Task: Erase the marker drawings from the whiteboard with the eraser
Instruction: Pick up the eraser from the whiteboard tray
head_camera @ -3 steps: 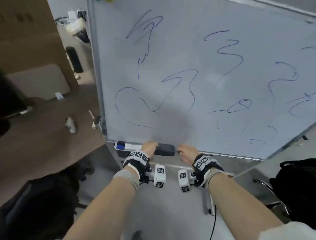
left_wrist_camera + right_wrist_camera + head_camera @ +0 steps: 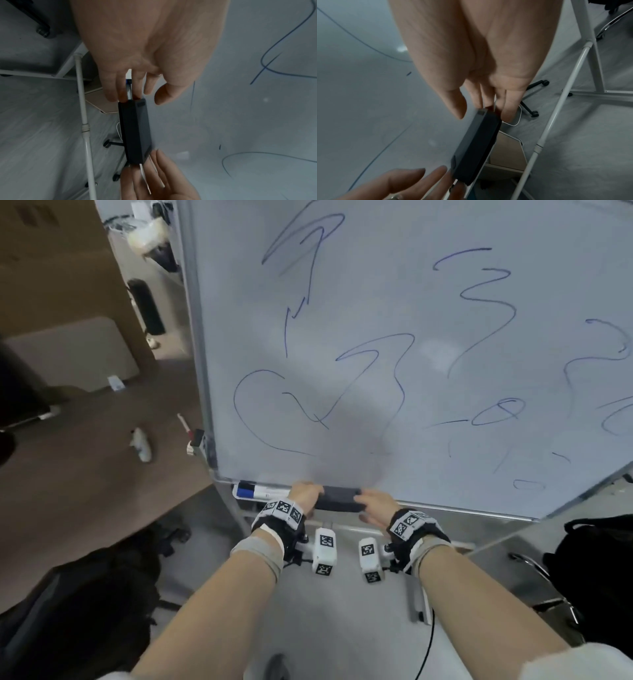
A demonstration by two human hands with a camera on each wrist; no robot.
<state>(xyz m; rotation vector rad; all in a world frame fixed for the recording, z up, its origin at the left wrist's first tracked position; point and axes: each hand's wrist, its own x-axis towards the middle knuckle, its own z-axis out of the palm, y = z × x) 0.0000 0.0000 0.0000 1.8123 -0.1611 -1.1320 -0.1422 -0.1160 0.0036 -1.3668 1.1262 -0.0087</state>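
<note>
Both your forearms reach forward side by side, wrists strapped with tagged bands, toward the bottom edge of the whiteboard (image 2: 394,302). Your left hand (image 2: 305,495) sits at the left end of the eraser (image 2: 339,499), back of the hand up; in the left wrist view its fingers (image 2: 120,88) run nearly straight with the tips touching the end of the dark block, thumb held apart beside it, not wrapped round anything. Your right hand (image 2: 375,505) meets the other end the same way: fingers (image 2: 509,105) extended and relaxed, tips against the eraser's end, thumb free on the board side. Neither hand has closed on it.

The eraser is a long dark block lying along the ledge at the foot of the board, between your two hands. Just left of your left hand a blue-capped marker (image 2: 260,492) lies on the same ledge. Above, the board carries blue marker drawings (image 2: 370,371) across its face, loops and zigzags.
</note>
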